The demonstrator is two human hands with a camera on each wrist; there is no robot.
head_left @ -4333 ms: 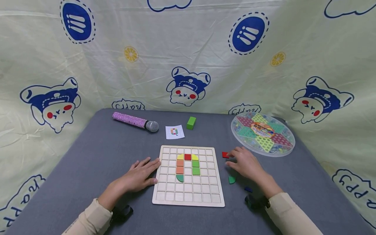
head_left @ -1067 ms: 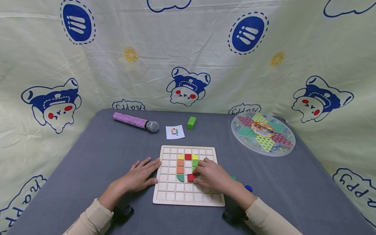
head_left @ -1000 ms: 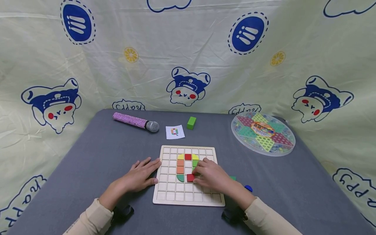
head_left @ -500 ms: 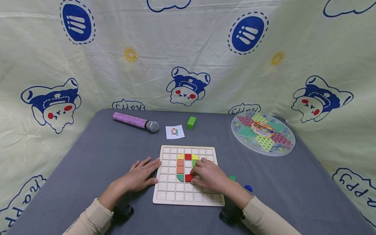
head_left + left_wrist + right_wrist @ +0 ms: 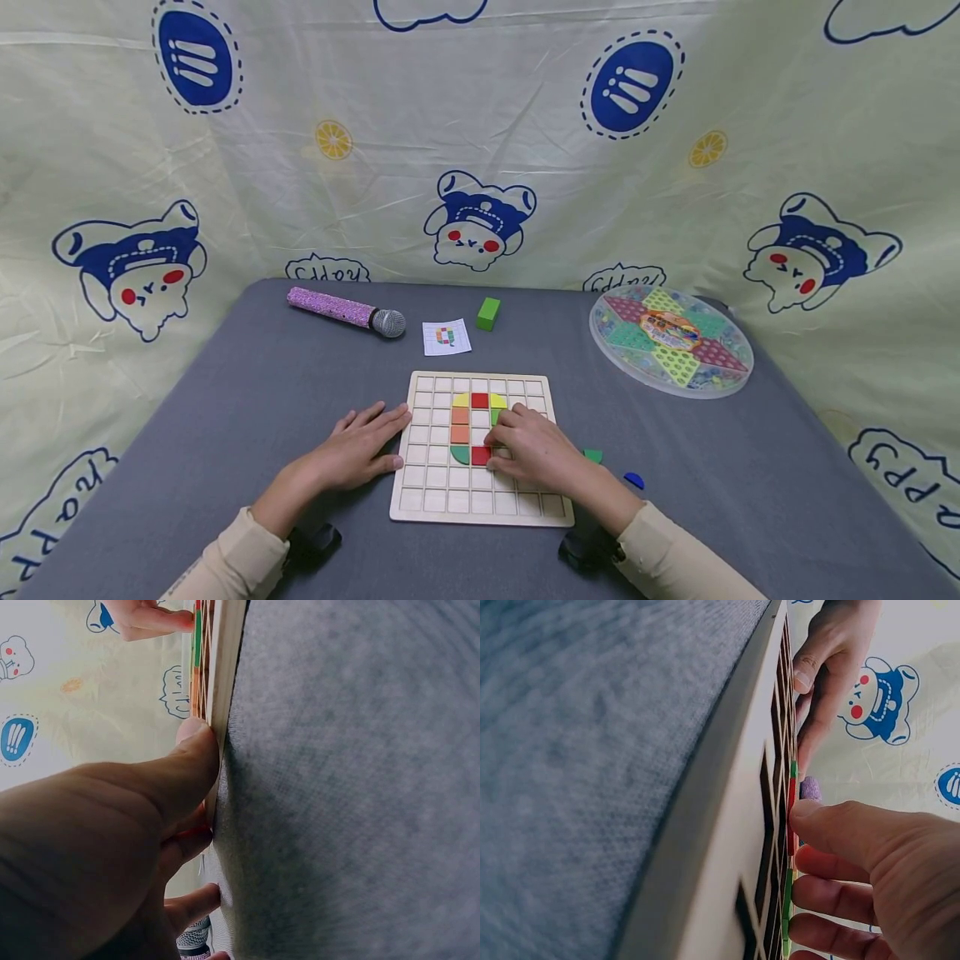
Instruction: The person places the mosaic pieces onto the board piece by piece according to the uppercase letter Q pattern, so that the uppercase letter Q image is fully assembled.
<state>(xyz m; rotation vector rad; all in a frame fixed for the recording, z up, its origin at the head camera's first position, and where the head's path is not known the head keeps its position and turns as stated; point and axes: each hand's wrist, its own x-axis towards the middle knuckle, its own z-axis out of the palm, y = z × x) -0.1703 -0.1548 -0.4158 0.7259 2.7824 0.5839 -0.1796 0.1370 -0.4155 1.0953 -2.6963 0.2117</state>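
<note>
A wooden grid board (image 5: 432,502) lies on the table. Set in its cells are yellow corner pieces (image 5: 461,401), a far red square (image 5: 480,401), orange squares (image 5: 460,434), a green square (image 5: 497,417) and a dark green quarter-round (image 5: 460,455). My right hand (image 5: 536,450) pinches the near red square tile (image 5: 480,456), in the cell beside the quarter-round; in the right wrist view the thumb is on this red tile (image 5: 791,825). This hand covers part of the green column. My left hand (image 5: 358,450) rests with fingers extended, fingertips touching the board's left edge.
Right of the board lie a green piece (image 5: 593,456) and a blue piece (image 5: 633,481). Behind it are a pattern card (image 5: 446,337), a green block (image 5: 488,314) and a glittery purple microphone (image 5: 333,306). A round Chinese checkers set (image 5: 671,342) sits at back right.
My right hand has brought the red tile from the table right of the board and shifted it left into the cell beside the quarter-round. My left hand has stayed put.
</note>
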